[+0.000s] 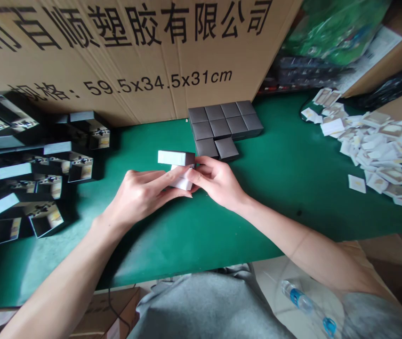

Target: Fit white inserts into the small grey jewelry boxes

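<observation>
In the middle of the head view I hold a small dark hinged box (176,158) between both hands, its upper part tilted up and its edge shining pale. A white piece (180,182) shows below it, partly covered by my fingers. My left hand (139,190) grips the box from the left, index finger reaching across its front. From the right, my right hand (218,181) closes on it with the thumb near the white piece. Just behind my right hand sits a block of closed dark grey boxes (225,123), set edge to edge in rows.
Open dark boxes (49,183) crowd the left side of the green table (187,240). White inserts (373,146) lie heaped at the right. A large cardboard carton (133,61) stands behind; a green plastic bag (331,28) is at back right. Below is a plastic bottle (298,296).
</observation>
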A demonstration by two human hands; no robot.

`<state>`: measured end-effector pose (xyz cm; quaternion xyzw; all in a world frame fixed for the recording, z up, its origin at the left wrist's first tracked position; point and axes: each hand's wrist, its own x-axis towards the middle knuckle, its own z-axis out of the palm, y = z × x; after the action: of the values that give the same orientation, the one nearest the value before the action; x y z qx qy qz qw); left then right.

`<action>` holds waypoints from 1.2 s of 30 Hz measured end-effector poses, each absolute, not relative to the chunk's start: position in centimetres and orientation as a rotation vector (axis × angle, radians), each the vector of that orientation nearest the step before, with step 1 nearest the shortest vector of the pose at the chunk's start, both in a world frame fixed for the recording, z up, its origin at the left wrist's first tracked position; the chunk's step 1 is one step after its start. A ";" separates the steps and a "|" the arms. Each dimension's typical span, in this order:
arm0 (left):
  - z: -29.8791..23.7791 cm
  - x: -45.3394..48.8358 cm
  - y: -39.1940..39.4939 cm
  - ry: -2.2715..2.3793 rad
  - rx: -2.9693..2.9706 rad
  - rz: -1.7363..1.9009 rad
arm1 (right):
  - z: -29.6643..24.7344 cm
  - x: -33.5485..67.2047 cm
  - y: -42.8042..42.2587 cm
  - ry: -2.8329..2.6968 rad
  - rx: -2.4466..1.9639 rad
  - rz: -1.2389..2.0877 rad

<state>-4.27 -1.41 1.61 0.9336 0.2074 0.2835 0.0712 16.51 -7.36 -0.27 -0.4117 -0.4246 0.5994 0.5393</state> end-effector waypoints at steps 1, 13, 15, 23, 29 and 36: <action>1.6 -4.3 -1.4 0.635 2.807 0.858 | -0.2 16.5 -7.4 -1.007 -0.975 1.424; 1.7 -4.2 -1.3 0.657 2.848 0.987 | 0.2 16.9 -7.4 -1.016 -0.914 1.499; 1.9 -4.1 -1.3 0.656 2.835 1.000 | 0.1 17.0 -7.3 -1.047 -0.913 1.497; 1.7 -4.1 -1.6 0.772 2.757 0.867 | -0.4 16.5 -7.5 -1.121 -1.033 1.386; 1.7 -3.9 -1.8 0.769 2.785 0.788 | -0.4 16.2 -7.7 -1.125 -1.096 1.354; 1.7 -3.8 -1.8 0.791 2.829 0.773 | -0.5 16.3 -7.5 -1.123 -1.061 1.377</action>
<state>-3.77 -1.78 1.70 0.9302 0.2599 0.2541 0.0520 16.34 -7.55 -0.46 -0.4406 -0.4665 0.5720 0.5109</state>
